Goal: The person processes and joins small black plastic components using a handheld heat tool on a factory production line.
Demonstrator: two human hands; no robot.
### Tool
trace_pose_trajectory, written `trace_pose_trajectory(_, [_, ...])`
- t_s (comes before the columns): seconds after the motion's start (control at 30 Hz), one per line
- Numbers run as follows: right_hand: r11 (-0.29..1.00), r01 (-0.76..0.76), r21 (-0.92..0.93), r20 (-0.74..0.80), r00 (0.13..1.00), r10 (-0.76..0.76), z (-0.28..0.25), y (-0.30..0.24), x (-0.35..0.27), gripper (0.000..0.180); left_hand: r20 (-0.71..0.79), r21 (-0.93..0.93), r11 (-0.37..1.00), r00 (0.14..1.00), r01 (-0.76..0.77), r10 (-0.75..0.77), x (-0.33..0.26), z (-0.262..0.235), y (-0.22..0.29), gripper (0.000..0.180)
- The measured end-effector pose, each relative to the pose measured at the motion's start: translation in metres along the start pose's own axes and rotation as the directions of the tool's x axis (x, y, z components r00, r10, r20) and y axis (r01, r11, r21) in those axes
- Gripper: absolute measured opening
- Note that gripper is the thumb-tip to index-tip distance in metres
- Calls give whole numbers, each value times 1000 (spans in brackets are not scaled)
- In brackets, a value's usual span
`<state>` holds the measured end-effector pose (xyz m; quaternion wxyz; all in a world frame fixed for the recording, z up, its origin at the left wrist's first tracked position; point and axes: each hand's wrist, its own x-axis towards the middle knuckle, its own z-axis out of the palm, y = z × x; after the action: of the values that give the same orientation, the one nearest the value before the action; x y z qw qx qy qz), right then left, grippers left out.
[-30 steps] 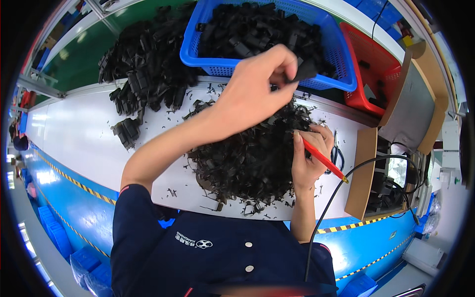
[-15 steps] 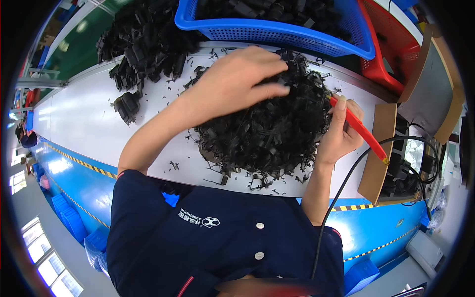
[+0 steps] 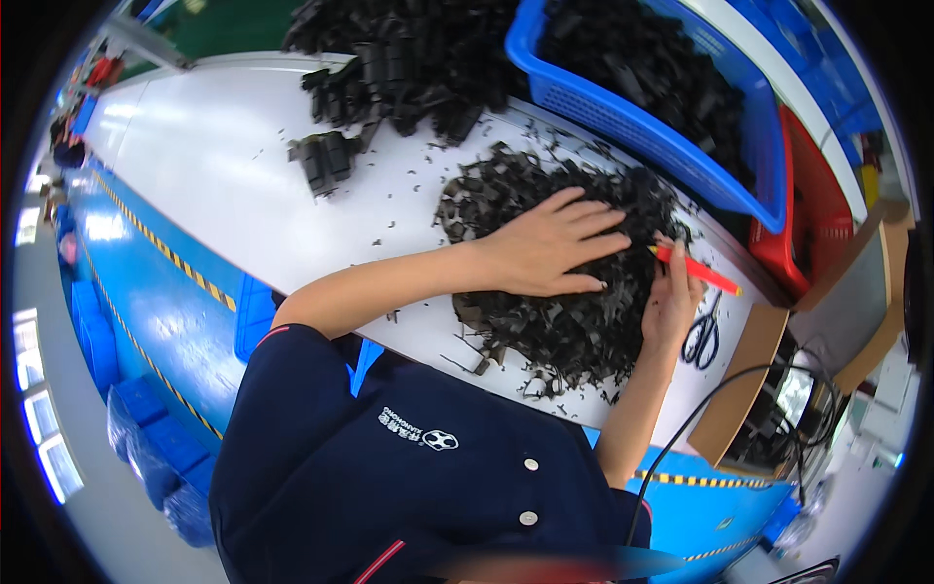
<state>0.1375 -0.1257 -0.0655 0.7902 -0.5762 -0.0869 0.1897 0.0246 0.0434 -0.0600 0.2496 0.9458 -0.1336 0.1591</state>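
Left hand (image 3: 550, 243) lies flat, fingers spread wide, palm down on the heap of thin black plastic strips (image 3: 564, 282) in the middle of the white tabletop (image 3: 224, 165). Right hand (image 3: 671, 297) sits at the heap's right edge, fingers curled around a slim red-handled tool (image 3: 696, 268) that points right. Black-handled scissors (image 3: 702, 336) lie just right of that hand. Far side: blue plastic mesh basket (image 3: 623, 117) filled with black parts, a red basket (image 3: 812, 214) to its right. Loose pile of chunkier black plastic pieces (image 3: 389, 68) far left of the basket. Brown cardboard box (image 3: 744, 389) near right.
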Motion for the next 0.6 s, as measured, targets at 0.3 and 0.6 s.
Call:
trace_pose_trajectory(0.3, [720,501,-480,-122,775,-621,34,-16,-29,21,-675,-18,999,736,46,-47,-20,-78,10,21])
trace_pose_trajectory(0.6, [703,554,-445,-76,760,-646,44,-16,-33,20,-664,251,503,525,827,-532,-157,-127,-51,32])
